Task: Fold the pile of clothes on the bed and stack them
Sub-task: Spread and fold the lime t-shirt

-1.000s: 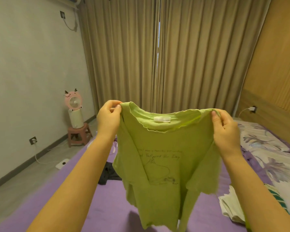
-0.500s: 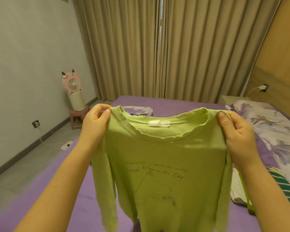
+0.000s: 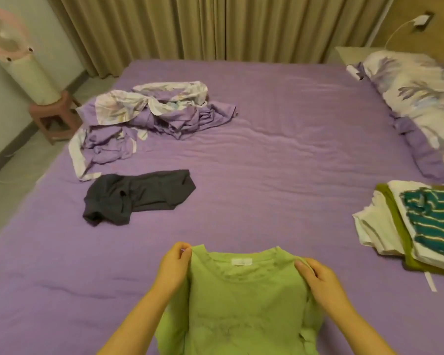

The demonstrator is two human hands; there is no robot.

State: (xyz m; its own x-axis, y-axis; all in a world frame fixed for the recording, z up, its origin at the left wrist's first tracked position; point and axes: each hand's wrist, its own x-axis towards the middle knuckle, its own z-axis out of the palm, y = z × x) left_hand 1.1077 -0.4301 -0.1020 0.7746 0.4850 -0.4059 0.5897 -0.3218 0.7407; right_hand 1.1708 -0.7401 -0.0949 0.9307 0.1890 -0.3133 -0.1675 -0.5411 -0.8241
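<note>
Lowered since the earlier frame, the green shirt (image 3: 241, 303) now sits at 6 o'clock over the near edge of the bed (image 3: 280, 149), where it was previously held up before the curtains (image 3: 203, 26). Left hand (image 3: 173, 267) pinches the shirt's left shoulder, fingers curled on the fabric. Right hand (image 3: 318, 280) grips the right shoulder likewise. Neckline faces up, white label (image 3: 241, 261) visible inside the collar. Whether the shirt rests flat on the sheet or hangs just above it cannot be told.

Dark garment (image 3: 136, 197) lies crumpled at 10 o'clock, unfolded, apart from the shirt. Beyond it, near 11 o'clock, a rumpled purple and floral bedcover (image 3: 149, 116).

Stack (image 3: 408, 226) at 3 o'clock: white cloth lowest, an olive piece above it, another white piece over that, a teal striped top (image 3: 431, 216) uppermost. Stack stands well apart from the shirt.

Floral pillow (image 3: 415, 98) at 2 o'clock. Pink fan (image 3: 16, 49) on a stool (image 3: 54, 116) at 10 o'clock, off the bed. Charger (image 3: 241, 20) plugged into the wall at 1 o'clock... correction: charger (image 3: 420, 20).
</note>
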